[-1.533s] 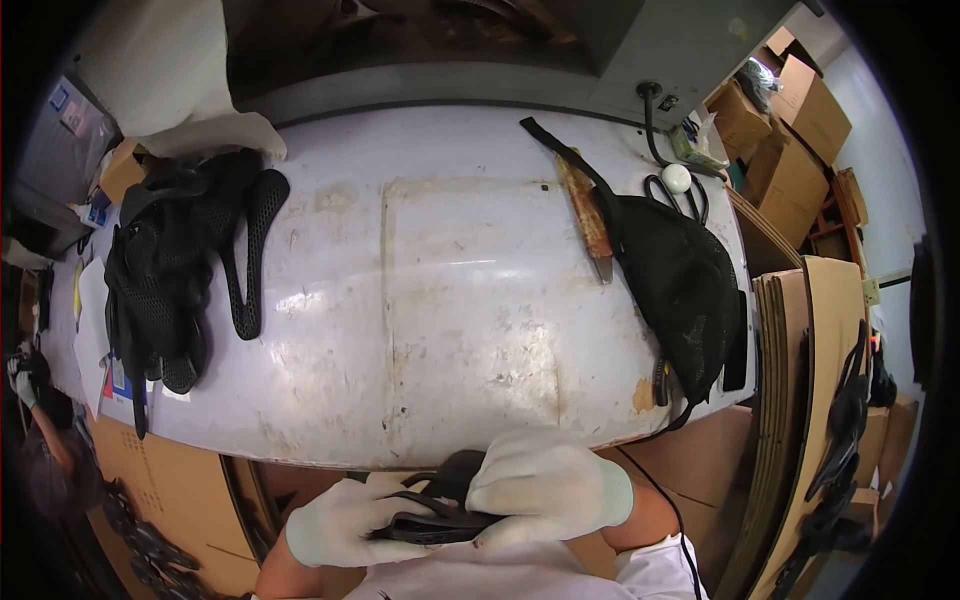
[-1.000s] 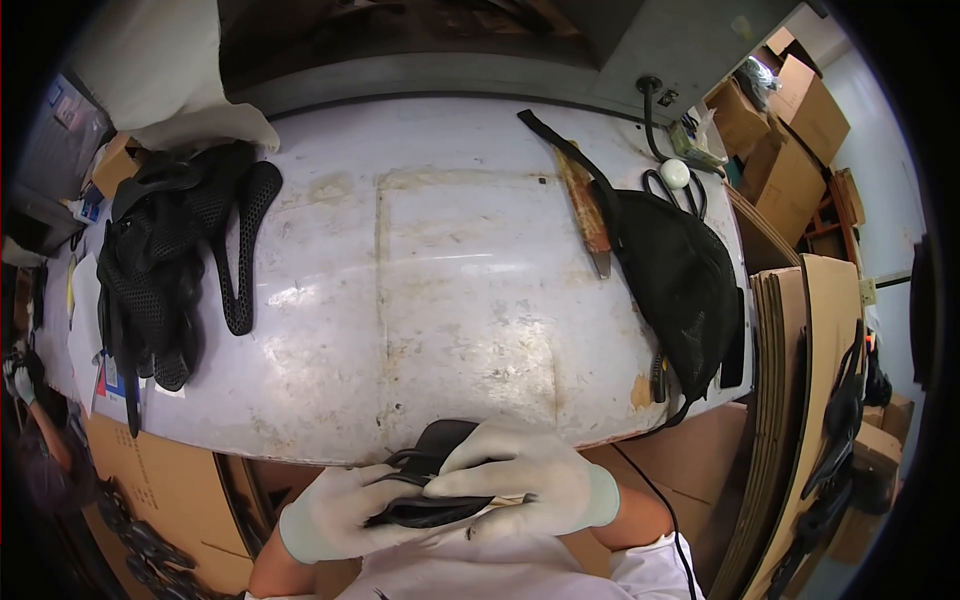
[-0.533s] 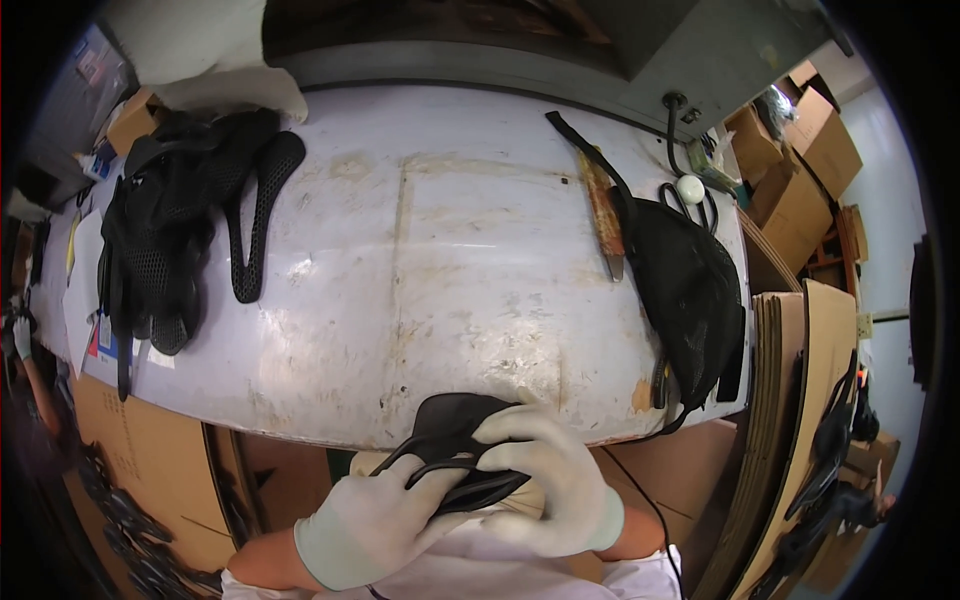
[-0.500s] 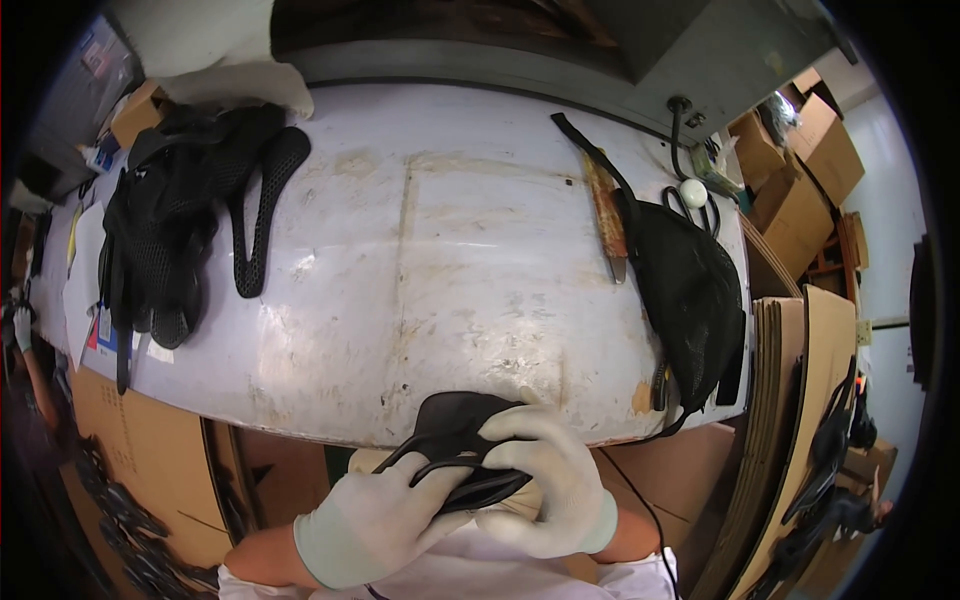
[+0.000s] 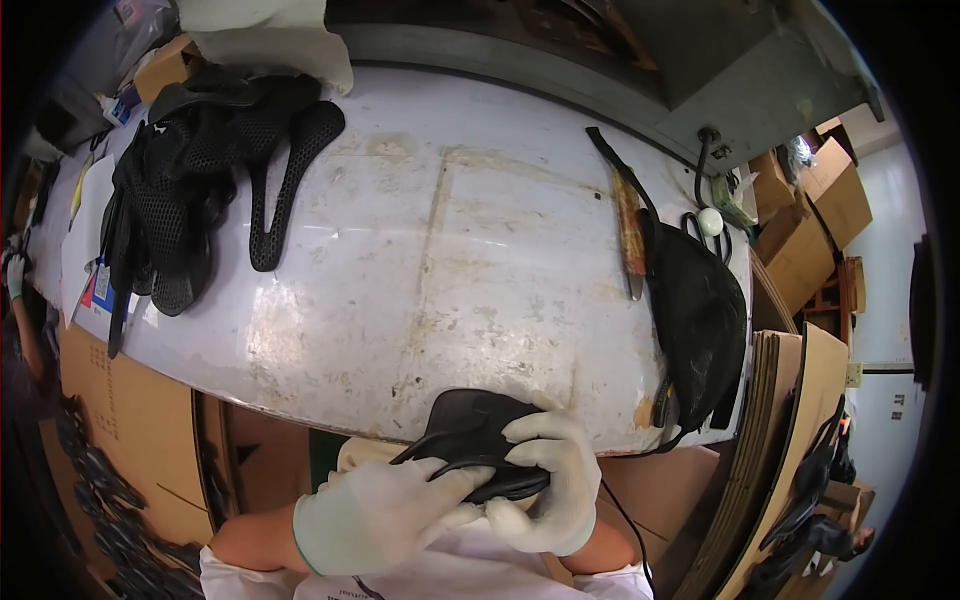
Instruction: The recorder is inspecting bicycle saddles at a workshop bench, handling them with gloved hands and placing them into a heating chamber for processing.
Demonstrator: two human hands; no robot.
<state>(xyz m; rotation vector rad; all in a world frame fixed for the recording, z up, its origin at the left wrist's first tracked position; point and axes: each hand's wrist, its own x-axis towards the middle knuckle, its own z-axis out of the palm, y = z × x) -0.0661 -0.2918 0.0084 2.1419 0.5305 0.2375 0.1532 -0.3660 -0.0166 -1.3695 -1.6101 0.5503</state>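
Note:
A black bicycle saddle [image 5: 470, 430] is held between my two white-gloved hands at the table's front edge, close to my body. My left hand [image 5: 400, 510] grips its near left side, the fingers curled over the rim. On the right side, my right hand [image 5: 550, 475] is closed round the saddle with the thumb underneath. The saddle's wide end points away from me, and its underside is hidden by the gloves. Black honeycomb-textured saddle pads [image 5: 175, 190] lie heaped on the left of the table, one long slotted pad [image 5: 290, 185] at the heap's right edge.
On the right of the white table [image 5: 390, 300] lie a black mesh pouch [image 5: 700, 320] with a strap and a rusty-handled blade [image 5: 630, 235]. A grey machine [image 5: 520, 75] borders the back. Cardboard stacks [image 5: 755, 440] stand at the right; black saddles [image 5: 100, 470] hang at lower left.
My head view has shifted, so the table's contents sit differently in the picture. Both hands still hold the saddle, and my left fingers have moved slightly along its near rim.

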